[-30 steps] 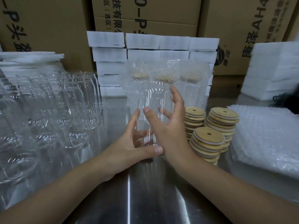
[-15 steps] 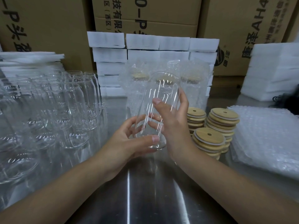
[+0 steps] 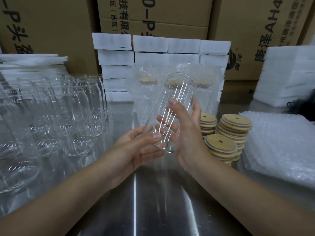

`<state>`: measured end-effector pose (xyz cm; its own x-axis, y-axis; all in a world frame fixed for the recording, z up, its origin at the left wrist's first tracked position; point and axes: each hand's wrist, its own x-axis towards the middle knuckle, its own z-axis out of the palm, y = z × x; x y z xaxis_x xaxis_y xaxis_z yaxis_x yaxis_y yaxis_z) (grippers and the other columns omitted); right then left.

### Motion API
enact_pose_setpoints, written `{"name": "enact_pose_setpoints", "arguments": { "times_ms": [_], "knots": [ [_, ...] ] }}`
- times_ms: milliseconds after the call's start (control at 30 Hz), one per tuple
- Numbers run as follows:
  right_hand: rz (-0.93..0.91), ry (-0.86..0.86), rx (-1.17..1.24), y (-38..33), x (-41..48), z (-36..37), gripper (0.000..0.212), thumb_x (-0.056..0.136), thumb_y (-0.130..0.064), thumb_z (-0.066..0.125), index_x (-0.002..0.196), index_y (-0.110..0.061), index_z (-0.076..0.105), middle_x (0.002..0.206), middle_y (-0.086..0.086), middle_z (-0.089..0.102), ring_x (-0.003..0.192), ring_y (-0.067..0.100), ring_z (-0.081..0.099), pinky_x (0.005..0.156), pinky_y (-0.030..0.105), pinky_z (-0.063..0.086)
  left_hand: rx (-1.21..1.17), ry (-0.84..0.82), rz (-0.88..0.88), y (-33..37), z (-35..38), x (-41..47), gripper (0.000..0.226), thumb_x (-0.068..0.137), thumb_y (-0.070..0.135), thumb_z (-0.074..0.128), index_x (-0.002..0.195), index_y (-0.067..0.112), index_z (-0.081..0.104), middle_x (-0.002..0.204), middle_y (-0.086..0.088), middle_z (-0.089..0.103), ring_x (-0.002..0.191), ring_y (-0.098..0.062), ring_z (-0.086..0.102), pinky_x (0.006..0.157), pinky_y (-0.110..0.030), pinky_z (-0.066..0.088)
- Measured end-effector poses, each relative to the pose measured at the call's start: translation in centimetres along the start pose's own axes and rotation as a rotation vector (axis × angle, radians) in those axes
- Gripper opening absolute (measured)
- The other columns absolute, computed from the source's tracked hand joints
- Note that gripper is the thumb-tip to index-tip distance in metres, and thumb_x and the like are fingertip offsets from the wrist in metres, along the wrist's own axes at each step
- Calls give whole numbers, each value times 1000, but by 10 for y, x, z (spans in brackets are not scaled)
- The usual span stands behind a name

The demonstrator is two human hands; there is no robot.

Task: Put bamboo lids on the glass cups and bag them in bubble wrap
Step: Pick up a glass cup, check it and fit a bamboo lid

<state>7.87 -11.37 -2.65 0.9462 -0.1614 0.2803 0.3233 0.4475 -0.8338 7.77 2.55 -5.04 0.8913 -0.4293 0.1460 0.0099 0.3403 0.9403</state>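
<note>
My left hand (image 3: 136, 150) and right hand (image 3: 185, 132) grip one lidless glass cup (image 3: 172, 108); bagged cups (image 3: 146, 96) stand at 12 o'clock, bare cups (image 3: 68, 113) wait at 9.

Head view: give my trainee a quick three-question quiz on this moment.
1. True or false: the glass cup held by the left hand and right hand already wears a lid.
2. The bamboo lid stacks stand: A) left of the hands, B) right of the hands, C) in the hands.
3. How many bamboo lid stacks are in view?
Key: 1 false; 2 B; 3 three.
</note>
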Motion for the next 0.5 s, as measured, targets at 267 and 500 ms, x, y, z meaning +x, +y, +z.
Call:
{"name": "enact_pose_setpoints", "arguments": {
  "times_ms": [267, 500],
  "knots": [
    [131, 36, 160, 1, 0, 1, 94, 66, -35, 79, 145, -39, 29, 126, 6, 58, 85, 22, 74, 63, 34, 58, -83, -54, -143, 6, 0, -1, 39, 57, 41, 74, 86, 14, 74, 89, -17, 73, 81, -26, 74, 64, -29, 58],
    [104, 120, 93, 2, 3, -2, 79, 81, -32, 72, 143, -46, 23, 122, 4, 58, 98, 25, 70, 73, 36, 59, -57, 34, -215, 4, 7, 0, 60, 64, 54, 71, 105, 10, 69, 96, -13, 74, 89, -21, 73, 65, -28, 59]
  ]
}}
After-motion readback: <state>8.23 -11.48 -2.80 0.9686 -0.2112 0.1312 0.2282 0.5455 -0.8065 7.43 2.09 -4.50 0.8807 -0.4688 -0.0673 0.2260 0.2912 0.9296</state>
